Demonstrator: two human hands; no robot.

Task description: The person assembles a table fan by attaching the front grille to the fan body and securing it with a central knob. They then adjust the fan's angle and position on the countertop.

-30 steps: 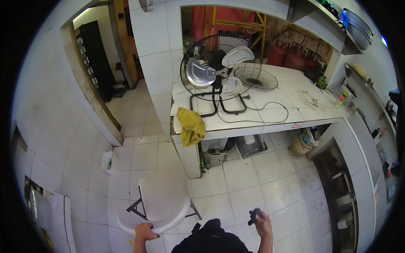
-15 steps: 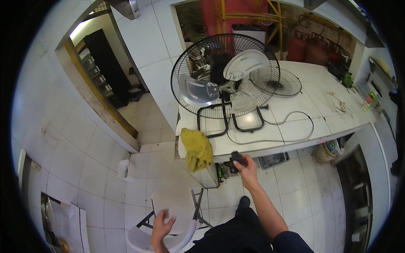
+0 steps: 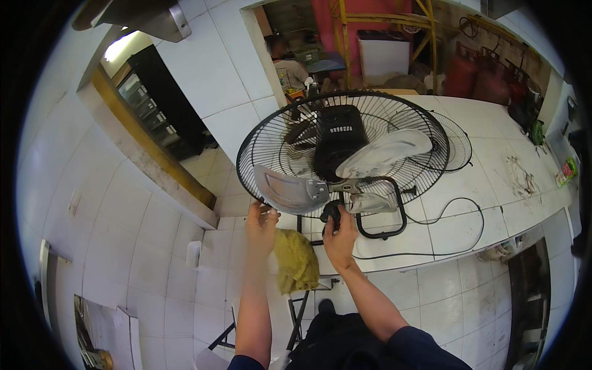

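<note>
Has just brought the work to the fan [image 3: 340, 139] on the left of the counter [image 3: 475, 148], raising the loosely curled left hand [image 3: 261, 228] to its near left edge and pinching a black part [image 3: 332, 213] near the hub [image 3: 347, 184] with the right hand [image 3: 341, 243].

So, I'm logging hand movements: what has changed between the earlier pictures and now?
The left hand has let go of the white chair and moved up to the near-left rim of the fan; contact is unclear. The right hand has risen from over the floor to the fan's front, still holding the small black part. The fan stays on the counter, the yellow cloth still hanging at its edge.
</note>
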